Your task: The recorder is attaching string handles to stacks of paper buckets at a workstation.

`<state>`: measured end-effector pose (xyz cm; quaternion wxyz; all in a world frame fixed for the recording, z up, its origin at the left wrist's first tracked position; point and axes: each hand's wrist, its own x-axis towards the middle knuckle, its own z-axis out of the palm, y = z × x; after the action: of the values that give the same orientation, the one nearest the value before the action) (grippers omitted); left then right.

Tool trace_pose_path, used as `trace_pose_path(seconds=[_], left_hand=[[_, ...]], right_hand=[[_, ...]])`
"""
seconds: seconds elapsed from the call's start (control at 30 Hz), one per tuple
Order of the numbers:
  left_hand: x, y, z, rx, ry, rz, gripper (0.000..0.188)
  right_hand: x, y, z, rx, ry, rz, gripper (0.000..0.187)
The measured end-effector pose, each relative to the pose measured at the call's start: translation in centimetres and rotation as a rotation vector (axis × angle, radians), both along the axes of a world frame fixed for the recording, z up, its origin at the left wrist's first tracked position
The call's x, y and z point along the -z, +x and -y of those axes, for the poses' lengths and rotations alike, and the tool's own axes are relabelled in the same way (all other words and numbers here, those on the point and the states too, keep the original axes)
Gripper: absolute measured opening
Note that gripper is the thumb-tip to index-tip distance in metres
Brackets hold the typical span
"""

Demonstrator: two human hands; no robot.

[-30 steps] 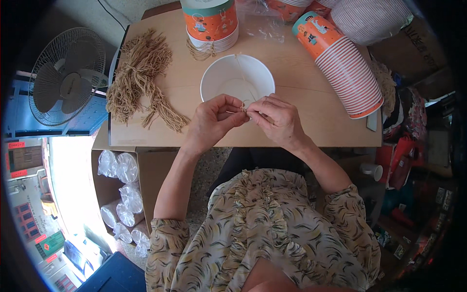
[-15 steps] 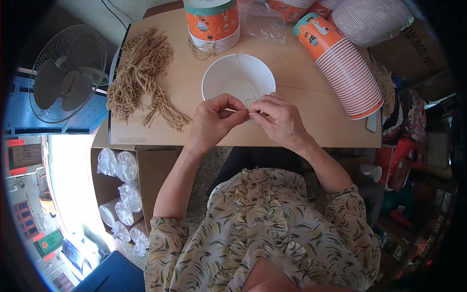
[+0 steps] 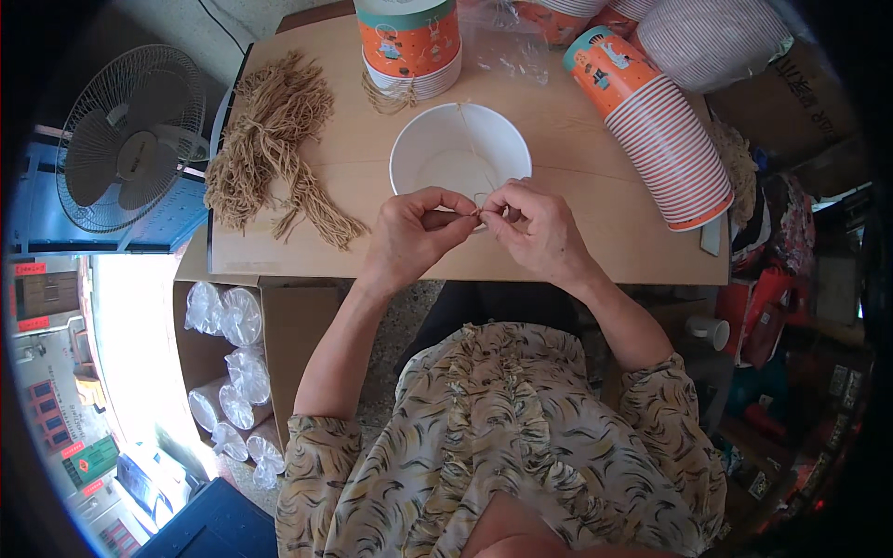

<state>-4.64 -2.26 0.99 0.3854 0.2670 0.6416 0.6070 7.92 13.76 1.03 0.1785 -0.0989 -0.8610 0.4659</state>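
Note:
A white round paper tub (image 3: 416,153) stands at the table's near middle, its open top toward me. A thin tan string (image 3: 472,141) runs from its far rim across the opening to my fingertips. Above the tub's near edge, my left hand (image 3: 415,240) pinches the string between thumb and forefinger. Pressed close beside it, my right hand (image 3: 539,231) pinches the string too, and a small loop shows between the fingertips. Whether a knot lies under the fingertips I cannot tell.
A heap of tan strings (image 3: 270,149) lies at the table's left. Behind the tub stands an orange-and-green tub stack (image 3: 409,46); another stack (image 3: 665,139) lies tilted at right. A fan (image 3: 135,149) is at far left. Below, a carton (image 3: 302,344) holds plastic-wrapped rolls.
Both hands keep their pinch beside each other, with the right fingers slightly shifted. The tub sits a touch further right in the picture, along with a slight shift of the whole view.

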Motion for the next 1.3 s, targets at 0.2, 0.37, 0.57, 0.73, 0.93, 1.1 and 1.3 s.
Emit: trace_pose_path(seconds=[0.2,0.37,0.57,0.73,0.93,1.1,1.3], left_hand=[[0.1,-0.1,-0.1,-0.031,-0.037,-0.081,0.013],[-0.5,0.0,-0.3,-0.020,-0.096,-0.096,0.015],[0.0,0.8,-0.2,-0.074,0.008,-0.143,0.015],[0.1,1.1,-0.3,-0.091,0.108,-0.226,0.012],[-0.1,0.9,0.0,-0.072,0.121,-0.252,0.010],[-0.3,0.7,0.3,-0.021,0.029,-0.240,0.010],[-0.2,0.3,0.2,0.061,0.001,-0.228,0.014]], right_hand=[[-0.6,0.0,-0.3,-0.032,-0.083,0.064,0.007],[-0.5,-0.1,-0.1,-0.012,-0.072,0.051,0.008],[-0.4,-0.2,-0.2,-0.006,-0.133,0.072,0.008],[-1.3,-0.3,-0.1,-0.004,-0.191,0.155,0.010],[-1.1,-0.2,-0.3,-0.014,-0.273,0.138,0.012],[-2.5,-0.3,-0.9,0.010,-0.050,0.174,0.015],[-2.6,-2.0,-1.7,-0.065,0.204,-0.058,0.009]])
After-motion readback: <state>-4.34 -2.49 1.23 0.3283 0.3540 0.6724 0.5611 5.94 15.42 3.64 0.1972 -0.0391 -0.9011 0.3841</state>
